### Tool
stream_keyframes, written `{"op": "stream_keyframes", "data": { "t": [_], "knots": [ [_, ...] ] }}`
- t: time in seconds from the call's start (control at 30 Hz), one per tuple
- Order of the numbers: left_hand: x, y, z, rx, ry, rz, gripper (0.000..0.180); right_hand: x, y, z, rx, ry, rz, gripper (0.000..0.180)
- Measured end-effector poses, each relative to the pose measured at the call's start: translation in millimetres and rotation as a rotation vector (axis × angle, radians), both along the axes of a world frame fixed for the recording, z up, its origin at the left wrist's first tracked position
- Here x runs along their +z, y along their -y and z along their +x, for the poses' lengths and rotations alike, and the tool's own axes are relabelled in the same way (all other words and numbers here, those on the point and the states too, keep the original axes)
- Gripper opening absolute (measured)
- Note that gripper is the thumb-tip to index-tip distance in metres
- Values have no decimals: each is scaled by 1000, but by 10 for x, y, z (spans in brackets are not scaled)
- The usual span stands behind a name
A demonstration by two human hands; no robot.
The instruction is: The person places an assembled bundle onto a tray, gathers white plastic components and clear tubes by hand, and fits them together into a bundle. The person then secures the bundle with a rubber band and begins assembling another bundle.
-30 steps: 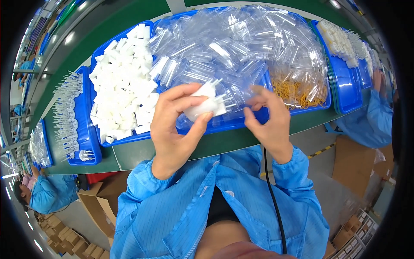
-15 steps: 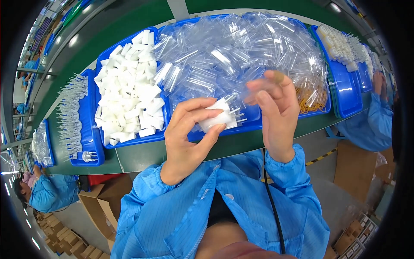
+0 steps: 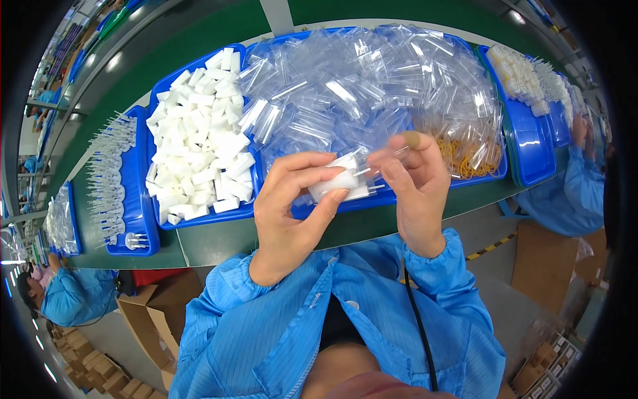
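We see a long green conveyor table (image 3: 219,243) carrying a wide blue plastic tray (image 3: 312,207) heaped with clear plastic sleeves (image 3: 372,86) and white foam blocks (image 3: 199,143). Above the tray's near rim, our left hand (image 3: 292,213) pinches a small white foam block (image 3: 339,183); our right hand (image 3: 415,183) pinches a thin clear sleeve (image 3: 379,165) touching it.
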State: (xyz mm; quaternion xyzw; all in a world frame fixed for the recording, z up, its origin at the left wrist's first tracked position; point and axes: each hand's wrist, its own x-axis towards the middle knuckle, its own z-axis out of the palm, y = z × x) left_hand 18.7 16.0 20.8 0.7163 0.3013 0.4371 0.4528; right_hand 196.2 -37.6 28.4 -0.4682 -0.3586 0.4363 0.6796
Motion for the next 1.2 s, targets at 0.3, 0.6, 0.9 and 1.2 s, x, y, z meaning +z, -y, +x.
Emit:
{"op": "stream_keyframes", "data": {
  "t": [0.3, 0.6, 0.9, 1.2],
  "knots": [
    [15, 16, 28, 94, 11, -20, 25, -21, 35, 8, -43, 314, 88, 35],
    [31, 31, 95, 128, -45, 54, 25, -173, 79, -196, -159, 111, 165, 36],
    [94, 7, 82, 67, 45, -79, 15, -274, 112, -201, -178, 223, 234, 37],
    [133, 38, 105, 79, -82, 79, 22, -182, 12, 8, -90, 205, 158, 33]
  ]
}}
